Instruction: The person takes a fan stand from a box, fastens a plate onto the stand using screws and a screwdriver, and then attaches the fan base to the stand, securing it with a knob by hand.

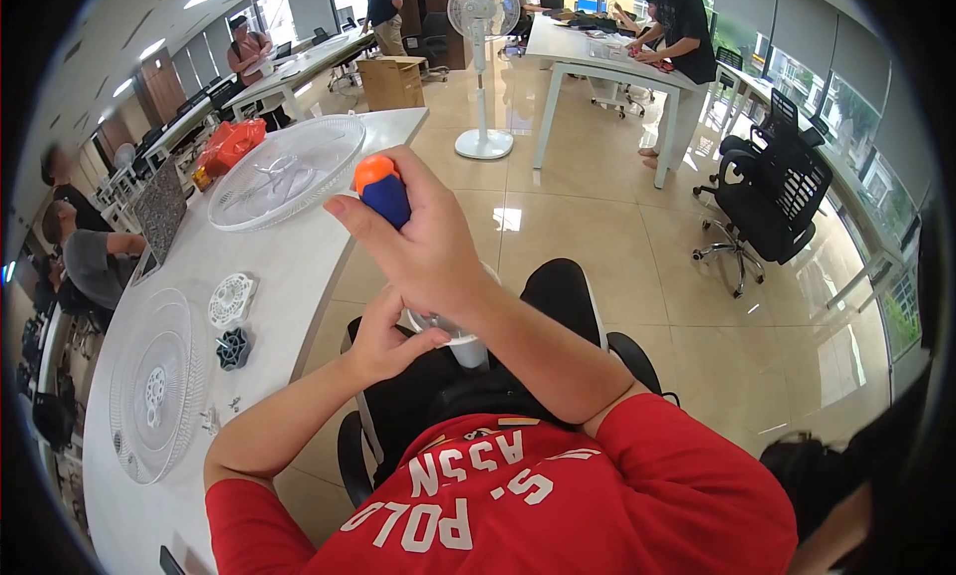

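Note:
My right hand (428, 231) is closed around the blue and orange handle of a screwdriver (383, 192), raised over my lap. Its shaft is hidden behind the hand. Lower down, my left hand (388, 341) grips a white plastic fan part (468, 353), held between my thighs and mostly covered by my hands and right forearm. To the left on the white table (264, 366) lie a fan guard (154, 386), a white round slotted piece (232, 299) and a dark knob-like piece (233, 349). Small metal bits (210, 421) rest near the table edge.
A second fan guard with blades (289, 172) lies at the table's far end, beside a red plastic bag (232, 145). Beyond are a standing white fan (484, 142), a cardboard box (391, 82) and a black office chair (772, 192). Several people stand or sit around.

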{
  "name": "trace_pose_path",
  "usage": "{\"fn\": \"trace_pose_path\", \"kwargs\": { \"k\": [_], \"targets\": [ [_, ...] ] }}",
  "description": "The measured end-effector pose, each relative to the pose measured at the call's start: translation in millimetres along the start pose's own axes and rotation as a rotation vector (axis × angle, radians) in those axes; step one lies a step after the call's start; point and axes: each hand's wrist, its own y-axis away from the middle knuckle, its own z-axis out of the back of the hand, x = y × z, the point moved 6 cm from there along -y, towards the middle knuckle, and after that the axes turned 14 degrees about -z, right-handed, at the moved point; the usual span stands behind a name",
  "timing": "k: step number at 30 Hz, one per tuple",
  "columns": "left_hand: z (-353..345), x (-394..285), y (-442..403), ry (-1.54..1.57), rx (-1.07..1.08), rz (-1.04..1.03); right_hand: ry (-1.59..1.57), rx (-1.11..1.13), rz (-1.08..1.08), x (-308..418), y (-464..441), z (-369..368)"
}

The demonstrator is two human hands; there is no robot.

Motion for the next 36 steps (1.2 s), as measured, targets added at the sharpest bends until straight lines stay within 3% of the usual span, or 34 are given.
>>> {"fn": "trace_pose_path", "kwargs": {
  "k": [3, 7, 10, 12, 16, 23, 36],
  "targets": [
    [2.8, 12.0, 3.3, 0.045, -0.038, 0.097, 0.054, -0.162, 0.128, 5.7, 10.1, -6.0],
    [4.7, 14.1, 3.1, 0.046, -0.083, 0.108, 0.072, -0.219, 0.211, 9.4, 13.0, -9.2],
    [5.7, 14.6, 8.2, -0.025, -0.054, 0.083, 0.048, -0.133, 0.181, 10.4, 9.2, -3.5],
    [7.8, 14.3, 3.2, -0.010, -0.065, 0.056, -0.132, -0.087, -0.044, -2.8, 2.4, 11.0],
    [9.6, 5.2, -9.4, 0.035, -0.107, -0.045, -0.434, -0.101, -0.120, 13.8, -6.1, 44.7],
    [14.0, -6.7, -19.2, -0.150, 0.013, -0.115, -0.357, -0.021, -0.130, 2.5, -7.4, 43.9],
    [11.9, -12.2, -20.0, -0.149, 0.022, -0.119, -0.307, 0.042, -0.063, -5.7, -1.9, 29.4]
  ]
}}
